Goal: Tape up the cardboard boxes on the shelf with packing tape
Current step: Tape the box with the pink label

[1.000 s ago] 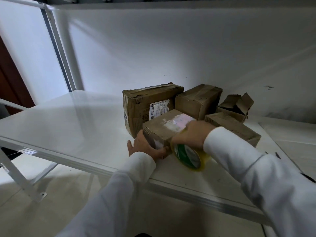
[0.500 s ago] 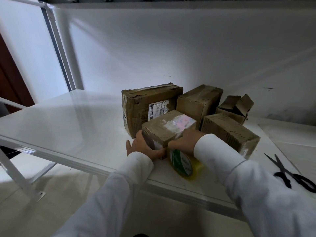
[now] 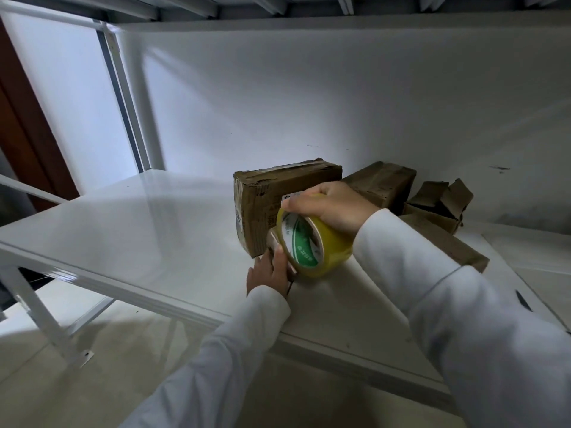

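Observation:
Several brown cardboard boxes stand at the back right of the white shelf (image 3: 123, 230). My right hand (image 3: 332, 208) grips a yellow roll of packing tape (image 3: 312, 245) with a green and white core, raised in front of the small front box. That small box (image 3: 272, 242) is almost wholly hidden behind the roll and my hands. My left hand (image 3: 270, 271) rests with straight fingers against its near left side. Behind it stands a larger taped box (image 3: 262, 205) with a label. Another closed box (image 3: 383, 180) and an open-flapped box (image 3: 438, 205) sit further right.
A low box (image 3: 454, 248) lies to the right behind my right sleeve. The shelf's front edge (image 3: 102, 282) runs diagonally across the view. White uprights (image 3: 129, 97) rise at the back left, and another shelf hangs overhead. A white wall backs the boxes.
My right hand has lifted the tape roll from the shelf beside the small box up over its front. The camera moved closer, and the scissors at the right are out of sight.

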The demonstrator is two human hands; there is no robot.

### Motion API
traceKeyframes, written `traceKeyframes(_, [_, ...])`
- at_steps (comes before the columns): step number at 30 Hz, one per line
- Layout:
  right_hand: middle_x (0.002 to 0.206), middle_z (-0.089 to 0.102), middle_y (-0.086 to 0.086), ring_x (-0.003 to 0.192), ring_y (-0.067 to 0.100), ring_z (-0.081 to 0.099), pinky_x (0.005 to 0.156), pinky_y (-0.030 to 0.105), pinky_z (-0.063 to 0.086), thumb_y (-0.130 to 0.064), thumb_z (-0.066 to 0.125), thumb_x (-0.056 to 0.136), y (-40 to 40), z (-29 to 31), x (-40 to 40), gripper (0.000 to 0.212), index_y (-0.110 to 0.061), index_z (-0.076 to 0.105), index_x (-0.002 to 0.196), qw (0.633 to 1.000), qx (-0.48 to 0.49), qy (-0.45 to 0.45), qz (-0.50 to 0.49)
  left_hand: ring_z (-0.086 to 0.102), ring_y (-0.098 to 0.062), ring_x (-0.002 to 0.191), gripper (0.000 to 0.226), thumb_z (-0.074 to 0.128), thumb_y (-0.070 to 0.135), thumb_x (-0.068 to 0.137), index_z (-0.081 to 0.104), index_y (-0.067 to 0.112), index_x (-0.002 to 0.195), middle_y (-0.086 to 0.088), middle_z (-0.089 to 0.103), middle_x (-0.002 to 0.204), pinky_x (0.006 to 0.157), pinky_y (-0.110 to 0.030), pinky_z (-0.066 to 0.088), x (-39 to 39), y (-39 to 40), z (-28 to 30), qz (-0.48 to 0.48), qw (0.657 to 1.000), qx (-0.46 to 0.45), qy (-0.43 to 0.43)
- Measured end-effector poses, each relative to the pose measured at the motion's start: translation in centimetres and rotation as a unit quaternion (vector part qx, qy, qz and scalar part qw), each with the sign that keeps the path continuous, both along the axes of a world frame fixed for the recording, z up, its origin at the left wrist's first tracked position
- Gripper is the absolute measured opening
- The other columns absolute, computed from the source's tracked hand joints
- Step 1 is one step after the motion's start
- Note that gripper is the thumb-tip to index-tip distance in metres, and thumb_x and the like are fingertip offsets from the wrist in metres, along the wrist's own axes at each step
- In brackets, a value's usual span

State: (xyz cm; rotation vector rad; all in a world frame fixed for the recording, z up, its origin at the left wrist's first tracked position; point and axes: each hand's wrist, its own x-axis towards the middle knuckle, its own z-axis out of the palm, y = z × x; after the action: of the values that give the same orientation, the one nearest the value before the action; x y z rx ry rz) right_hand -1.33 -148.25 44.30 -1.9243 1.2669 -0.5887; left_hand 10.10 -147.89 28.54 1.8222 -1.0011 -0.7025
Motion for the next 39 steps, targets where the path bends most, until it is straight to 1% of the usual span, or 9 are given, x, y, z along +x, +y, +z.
traceKeyframes(3, [0.099,0.065,0.0,0.088,0.021,0.06,0.088,0.038,0.051,-0.054,0.065,0.077,-0.7,1.0,0.5,0.043,-0.019,0.067,0.103,0.998,-0.019,0.064,-0.007,0.049,-0.034,0.121,0.087,0.028,0.071,0.068,0.048,0.014,0.13,-0.011,0.053,0.13,0.104,-0.048,0.041,-0.1,0.4,0.2,0.016,0.996,-0.073,0.056])
traceKeyframes(5, [0.099,0.067,0.003,0.086,0.022,0.062,0.087,0.038,0.052,-0.051,0.066,0.076,-1.5,1.3,0.7,0.044,-0.017,0.067,0.103,0.996,-0.02,0.084,-0.015,0.036,-0.029,0.136,0.099,0.05,0.067,0.062,0.03,0.016,0.145,-0.009,0.037,0.148,0.11,-0.046,0.035,-0.3,1.4,0.8,-0.018,0.993,-0.109,0.047])
traceKeyframes(9, [0.104,0.065,0.004,0.092,0.025,0.062,0.089,0.04,0.051,-0.058,0.064,0.073,-2.9,1.5,0.1,0.054,-0.02,0.062,0.111,0.993,0.014,0.119,-0.015,0.019,-0.021,0.144,0.13,0.088,0.044,0.056,0.002,0.022,0.151,0.004,0.016,0.158,0.113,-0.037,0.026,0.5,0.7,1.2,-0.1,0.984,-0.09,-0.113])
traceKeyframes(14, [0.103,0.065,0.002,0.091,0.023,0.062,0.088,0.038,0.051,-0.06,0.064,0.074,-3.6,0.8,-0.8,0.054,-0.021,0.062,0.111,0.997,0.034,0.057,-0.034,0.038,-0.024,0.134,0.117,0.082,0.053,0.06,0.016,0.017,0.149,-0.004,0.037,0.147,0.111,-0.037,0.035,0.7,-1.4,1.1,-0.079,0.968,-0.091,-0.22])
traceKeyframes(17, [0.093,0.065,-0.004,0.082,0.015,0.062,0.072,0.027,0.05,-0.056,0.065,0.077,-3.2,-0.2,-0.7,0.042,-0.023,0.064,0.103,0.997,0.021,-0.062,-0.04,0.039,-0.027,0.13,0.108,0.073,0.06,0.067,0.018,0.012,0.148,-0.008,0.039,0.144,0.11,-0.041,0.033,0.8,-2.0,0.9,-0.059,0.955,-0.075,-0.28])
traceKeyframes(22, [0.098,0.061,-0.007,0.093,0.014,0.059,0.082,0.033,0.05,-0.055,0.069,0.074,-2.9,-2.4,0.6,0.038,-0.029,0.055,0.098,0.994,0.008,-0.111,-0.012,0.034,-0.033,0.135,0.102,0.061,0.063,0.077,0.012,0.008,0.149,-0.01,0.033,0.15,0.113,-0.04,0.027,1.8,-2.3,0.5,-0.025,0.969,-0.028,-0.244])
traceKeyframes(26, [0.087,0.062,-0.006,0.083,0.013,0.06,0.066,0.025,0.045,-0.047,0.063,0.083,-3.2,-3.0,2.1,0.026,-0.023,0.06,0.094,0.99,-0.033,-0.133,-0.023,0.037,-0.034,0.131,0.102,0.06,0.065,0.077,0.011,0.011,0.149,-0.009,0.033,0.149,0.109,-0.04,0.032,2.0,-2.7,0.0,-0.015,0.974,-0.009,-0.226])
traceKeyframes(33, [0.088,0.058,0.0,0.079,0.018,0.055,0.066,0.028,0.045,-0.06,0.057,0.075,-3.6,0.0,2.8,0.05,-0.017,0.056,0.099,0.992,-0.075,0.086,-0.048,0.039,-0.034,0.126,0.097,0.064,0.057,0.077,0.014,0.015,0.148,-0.007,0.037,0.147,0.106,-0.041,0.034,2.5,-3.6,-0.2,-0.011,0.982,0.011,-0.188])
traceKeyframes(39, [0.087,0.056,-0.003,0.076,0.009,0.05,0.067,0.021,0.041,-0.048,0.056,0.087,-2.0,-2.3,-1.5,0.023,-0.025,0.053,0.083,0.991,-0.006,0.133,0.0,0.037,-0.035,0.132,0.1,0.06,0.067,0.075,0.016,0.014,0.147,-0.008,0.035,0.15,0.111,-0.045,0.028,2.6,-4.4,0.2,-0.024,0.982,0.045,-0.183])
